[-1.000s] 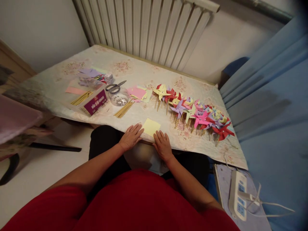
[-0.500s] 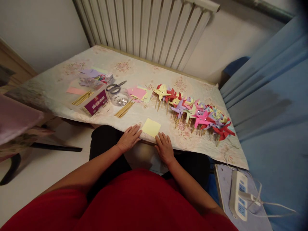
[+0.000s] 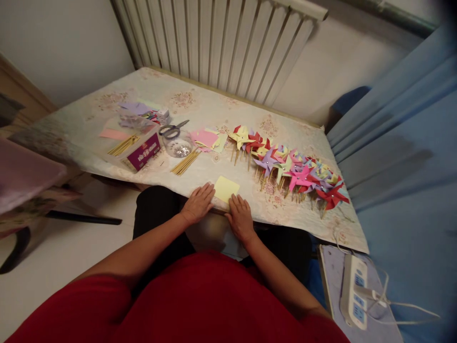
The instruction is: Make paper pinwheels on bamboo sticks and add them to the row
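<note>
A yellow square of paper [image 3: 226, 188] lies flat near the table's front edge. My left hand [image 3: 198, 202] rests flat at its left side, fingers stretched out, fingertips at the paper's edge. On the other side my right hand [image 3: 240, 214] lies flat too, its fingertips at the paper's lower right corner. Neither hand grips anything. Left of the paper is a bundle of thin wooden sticks [image 3: 185, 162]. Behind the sticks stands a clear bowl of small shiny pieces [image 3: 179, 148], with scissors [image 3: 173, 128] across its rim.
Many paper pinwheels [image 3: 300, 176] on sticks cover the right of the table. Coloured paper sheets [image 3: 207, 138] lie mid-table. A purple-labelled box [image 3: 143, 152] holding sticks stands at left. A power strip [image 3: 355, 290] sits at lower right, below the blue curtain [image 3: 403, 143].
My left hand has moved slightly right, closer to the paper. My right hand has shifted a little left, its fingertips now at the paper's corner.
</note>
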`<state>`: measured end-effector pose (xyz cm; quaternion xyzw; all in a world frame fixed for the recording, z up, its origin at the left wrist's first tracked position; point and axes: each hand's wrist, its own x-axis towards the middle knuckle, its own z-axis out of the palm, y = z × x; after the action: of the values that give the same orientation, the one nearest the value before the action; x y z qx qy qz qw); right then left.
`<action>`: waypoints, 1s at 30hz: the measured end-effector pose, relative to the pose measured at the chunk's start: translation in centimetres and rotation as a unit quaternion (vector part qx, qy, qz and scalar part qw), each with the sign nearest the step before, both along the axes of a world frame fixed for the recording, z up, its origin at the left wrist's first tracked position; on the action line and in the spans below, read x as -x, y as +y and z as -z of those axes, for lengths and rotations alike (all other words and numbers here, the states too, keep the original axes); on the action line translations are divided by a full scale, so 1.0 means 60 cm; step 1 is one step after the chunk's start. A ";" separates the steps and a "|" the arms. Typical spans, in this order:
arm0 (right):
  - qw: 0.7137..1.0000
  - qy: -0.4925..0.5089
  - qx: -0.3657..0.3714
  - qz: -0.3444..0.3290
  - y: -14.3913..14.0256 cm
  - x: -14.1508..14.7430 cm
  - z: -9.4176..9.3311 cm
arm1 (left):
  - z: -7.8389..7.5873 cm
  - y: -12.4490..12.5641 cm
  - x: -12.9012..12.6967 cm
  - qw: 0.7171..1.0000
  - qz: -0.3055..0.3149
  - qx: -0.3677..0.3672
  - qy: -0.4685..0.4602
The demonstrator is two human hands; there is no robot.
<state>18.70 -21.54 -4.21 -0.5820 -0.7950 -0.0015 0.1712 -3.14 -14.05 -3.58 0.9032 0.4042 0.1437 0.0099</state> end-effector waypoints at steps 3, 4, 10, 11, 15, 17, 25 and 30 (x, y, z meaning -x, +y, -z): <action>1.000 -0.025 0.010 -0.004 0.001 0.001 0.004 | 0.012 0.001 0.005 1.000 0.008 -0.008 0.023; 0.999 -0.031 0.013 -0.006 0.000 -0.001 0.005 | 0.014 0.001 0.008 1.000 0.011 -0.012 0.027; 0.999 -0.045 0.019 -0.012 -0.009 -0.013 0.006 | 0.017 0.001 0.018 0.999 0.019 -0.012 0.033; 0.999 -0.044 0.017 -0.009 -0.011 -0.014 0.006 | 0.017 0.000 0.018 0.999 0.019 -0.011 0.031; 0.999 -0.035 0.014 -0.005 -0.020 -0.018 0.005 | 0.013 -0.004 0.019 1.000 0.013 -0.005 0.014; 1.000 -0.026 0.013 -0.006 -0.024 -0.020 0.004 | 0.006 -0.003 0.014 1.000 -0.001 -0.001 -0.002; 0.997 0.069 -0.024 0.021 -0.015 -0.029 0.007 | -0.042 0.024 -0.071 0.999 -0.003 -0.016 -0.044; 0.997 0.064 -0.020 0.025 0.027 -0.037 -0.004 | -0.022 0.038 -0.108 1.000 -0.004 0.012 -0.010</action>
<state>20.89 -19.92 -3.98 -0.5973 -0.7670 0.0155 0.2337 3.34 -11.80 -2.25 0.8999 0.4096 0.1479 0.0236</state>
